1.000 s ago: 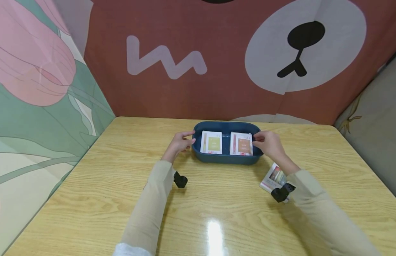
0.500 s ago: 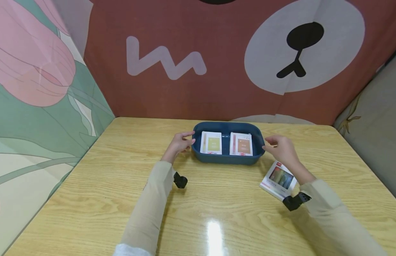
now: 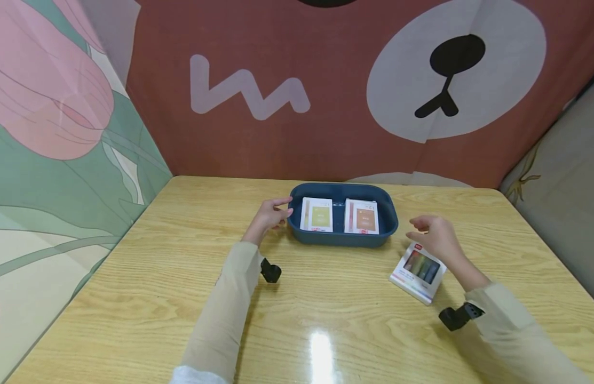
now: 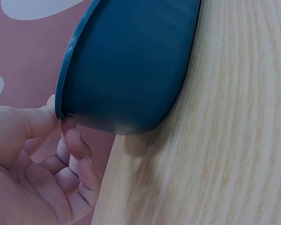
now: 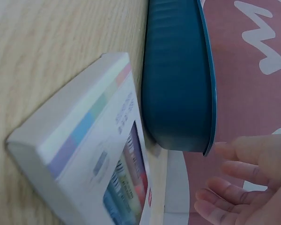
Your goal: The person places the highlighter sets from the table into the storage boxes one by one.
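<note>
A dark blue plastic bin (image 3: 339, 239) stands near the back of the table. Its left end is pinched at the rim between the thumb and fingertip of my left hand (image 3: 268, 216), which the left wrist view shows closely on the bin wall (image 4: 126, 61). Two white boxes lie inside, one with a yellow-green panel (image 3: 321, 216) and one with an orange panel (image 3: 366, 218). My right hand (image 3: 437, 234) hovers right of the bin, holding nothing, fingers loosely bent. Just below it lies a white windowed box (image 3: 412, 280) of coloured sticks, probably crayons.
The wooden table (image 3: 325, 298) carries the bin and the loose box. A brown cartoon-print cloth (image 3: 277, 144) hangs along the back edge, with a flower-print panel (image 3: 61, 186) at the left.
My right hand has left the bin's right end and moved right and toward me, uncovering more of the loose box. My left hand and the bin stay in place.
</note>
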The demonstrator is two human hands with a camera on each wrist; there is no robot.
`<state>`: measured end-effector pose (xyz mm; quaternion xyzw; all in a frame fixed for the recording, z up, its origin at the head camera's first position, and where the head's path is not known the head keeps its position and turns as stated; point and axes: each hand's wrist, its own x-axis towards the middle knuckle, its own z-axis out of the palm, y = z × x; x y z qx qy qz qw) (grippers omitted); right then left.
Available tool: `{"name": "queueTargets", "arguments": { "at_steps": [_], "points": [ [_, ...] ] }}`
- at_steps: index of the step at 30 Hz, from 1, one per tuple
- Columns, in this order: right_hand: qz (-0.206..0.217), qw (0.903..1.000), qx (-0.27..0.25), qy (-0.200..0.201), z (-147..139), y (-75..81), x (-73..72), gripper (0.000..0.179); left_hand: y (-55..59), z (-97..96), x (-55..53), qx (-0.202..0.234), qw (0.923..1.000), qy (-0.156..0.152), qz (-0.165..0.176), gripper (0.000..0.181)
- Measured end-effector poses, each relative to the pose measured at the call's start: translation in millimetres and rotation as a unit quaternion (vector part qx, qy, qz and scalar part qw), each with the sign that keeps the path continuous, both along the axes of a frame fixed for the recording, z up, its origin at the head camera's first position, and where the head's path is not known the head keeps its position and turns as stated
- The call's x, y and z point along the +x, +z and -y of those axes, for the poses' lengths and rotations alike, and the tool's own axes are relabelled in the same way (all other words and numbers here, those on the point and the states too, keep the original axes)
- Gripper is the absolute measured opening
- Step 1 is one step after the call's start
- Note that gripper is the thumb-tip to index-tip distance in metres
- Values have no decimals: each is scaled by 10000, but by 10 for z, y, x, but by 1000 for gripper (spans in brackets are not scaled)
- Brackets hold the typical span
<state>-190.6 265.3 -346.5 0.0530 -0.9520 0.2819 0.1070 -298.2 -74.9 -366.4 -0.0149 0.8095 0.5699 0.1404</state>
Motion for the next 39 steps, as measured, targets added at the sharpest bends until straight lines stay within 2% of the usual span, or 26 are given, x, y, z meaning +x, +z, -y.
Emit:
{"name": "queueTargets", "arguments": {
  "at_steps": [22, 28, 39],
  "points": [
    [649, 9973, 318, -109, -302, -206, 221, 35, 2, 4, -2, 29, 10000, 33, 38, 39],
    [856, 9951, 395, -298, -371, -245, 233, 38, -4, 0, -6, -12, 10000, 63, 46, 38],
    [1194, 9912, 439, -370, -472, -332, 229, 41, 2, 2, -6, 5, 9999, 62, 87, 38]
  ]
}}
